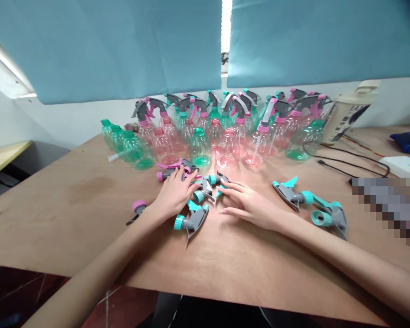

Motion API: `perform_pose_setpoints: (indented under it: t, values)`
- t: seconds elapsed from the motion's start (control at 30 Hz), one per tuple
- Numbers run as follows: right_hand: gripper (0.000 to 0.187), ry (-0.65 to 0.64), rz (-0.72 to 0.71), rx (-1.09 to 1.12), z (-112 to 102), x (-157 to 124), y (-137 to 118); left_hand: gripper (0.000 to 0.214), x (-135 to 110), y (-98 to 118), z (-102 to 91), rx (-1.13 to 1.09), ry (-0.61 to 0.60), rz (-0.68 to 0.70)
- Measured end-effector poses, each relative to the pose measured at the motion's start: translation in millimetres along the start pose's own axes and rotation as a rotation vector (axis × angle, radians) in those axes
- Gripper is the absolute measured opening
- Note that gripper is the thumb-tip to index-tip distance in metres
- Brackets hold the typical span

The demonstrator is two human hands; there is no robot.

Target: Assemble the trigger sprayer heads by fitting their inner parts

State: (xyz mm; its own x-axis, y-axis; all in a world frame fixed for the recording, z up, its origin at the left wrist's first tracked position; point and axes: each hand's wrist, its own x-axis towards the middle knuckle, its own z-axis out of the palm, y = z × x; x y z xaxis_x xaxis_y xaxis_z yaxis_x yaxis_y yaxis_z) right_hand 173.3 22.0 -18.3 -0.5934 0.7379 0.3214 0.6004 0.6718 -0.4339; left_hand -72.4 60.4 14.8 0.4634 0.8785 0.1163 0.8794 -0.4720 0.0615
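Observation:
My left hand (174,191) rests over a pile of loose trigger spray heads, fingers stretched out, partly covering a pink-and-grey spray head (164,175). Beside its fingertips lies a teal-and-grey spray head (203,191). With its fingers spread, my right hand (248,202) reaches to another teal-and-grey spray head (216,178); whether the fingertips touch it I cannot tell. Nearer me lies a teal spray head (193,221), and a pink-collared one (139,208) is left of my left wrist. Behind the pile stand an uncapped green bottle (200,150) and an uncapped pink bottle (228,152).
Several bottles with spray heads fitted (239,120) stand along the wall. Green bottles (136,152) lean at the left. Two teal spray heads (294,195) lie at the right. Beyond are a large cream bottle (348,111), a black cable (355,159) and a white power strip (405,165).

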Motion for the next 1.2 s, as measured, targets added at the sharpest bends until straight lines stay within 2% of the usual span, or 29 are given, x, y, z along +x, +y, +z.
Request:
perform_pose_setpoints:
  t: [0.1, 0.2, 0.27, 0.37, 0.5, 0.6, 0.7, 0.8, 0.93, 1.07, 1.2]
  values:
    - [0.065, -0.022, 0.038, -0.012, 2, -2, 0, 0.054, -1, 5, -3.7, -0.013, -0.071, -0.020]
    - [0.068, -0.023, 0.078, -0.038, 2, -1, -1, 0.057, -4, 8, -4.3, -0.137, -0.146, -0.099]
    - [0.067, -0.022, 0.080, -0.045, 2, 0, -2, 0.057, -6, 8, -2.3, -0.160, -0.094, -0.103]
    - [0.069, -0.029, 0.076, -0.032, -2, -1, -4, 0.053, -7, 5, 0.2, -0.126, 0.053, -0.058]
    - [0.068, -0.041, 0.058, 0.015, -11, -6, -9, 0.043, -8, 12, -7.0, -0.194, 0.189, -0.050]
    - [0.067, -0.010, 0.063, 0.021, -21, -18, -14, 0.034, -4, 33, -16.9, -0.272, 0.272, 0.012]
    - [0.058, 0.057, 0.138, -0.005, -39, -41, -18, 0.026, 4, 62, -22.3, -0.322, 0.276, 0.160]
    - [0.040, 0.141, 0.243, -0.069, -60, -74, -15, 0.021, 15, 93, -19.8, -0.346, 0.186, 0.343]
    - [0.031, 0.248, 0.402, -0.162, -84, -122, 1, 0.021, 31, 132, -6.6, -0.276, 0.047, 0.481]
    - [0.043, 0.260, 0.498, -0.204, -86, -153, 20, 0.024, 53, 166, 11.4, -0.229, 0.024, 0.542]
    - [0.066, 0.223, 0.505, -0.231, -72, -160, 32, 0.031, 80, 193, 24.6, -0.174, 0.041, 0.568]
